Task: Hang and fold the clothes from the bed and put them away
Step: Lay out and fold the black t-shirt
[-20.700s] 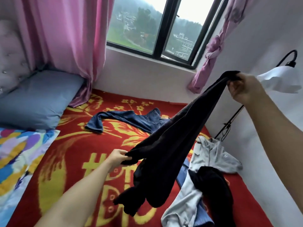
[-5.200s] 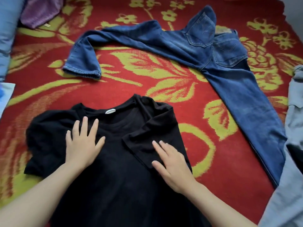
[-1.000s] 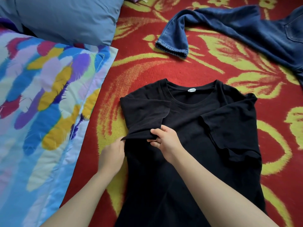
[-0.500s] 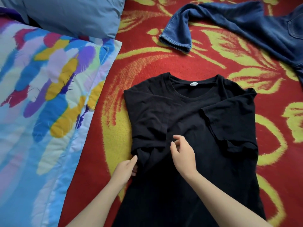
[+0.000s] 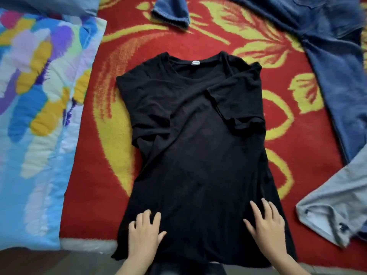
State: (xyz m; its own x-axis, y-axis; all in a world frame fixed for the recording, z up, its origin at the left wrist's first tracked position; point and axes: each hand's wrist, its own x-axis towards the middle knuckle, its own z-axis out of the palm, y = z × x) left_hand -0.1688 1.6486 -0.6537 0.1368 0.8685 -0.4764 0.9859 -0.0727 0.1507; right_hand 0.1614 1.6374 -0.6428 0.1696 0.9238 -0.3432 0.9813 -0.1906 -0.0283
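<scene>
A black T-shirt [image 5: 196,139] lies flat on the red and yellow bedspread [image 5: 103,135], neck away from me, both sleeves folded in over its body. Its hem hangs over the near edge of the bed. My left hand [image 5: 144,233] rests on the lower left of the shirt, fingers slightly bent and spread. On the lower right of the shirt my right hand [image 5: 266,225] lies flat with straight fingers. Neither hand grips the cloth.
Blue jeans [image 5: 335,62] sprawl across the top and right of the bed. A grey garment [image 5: 335,207] lies at the right edge. A multicoloured quilt [image 5: 33,116] covers the left side, with a blue pillow [image 5: 49,4] beyond it.
Both hands have slid down from the left sleeve fold to the shirt's hem area. The left sleeve now lies folded in. The view has shifted so the whole shirt shows.
</scene>
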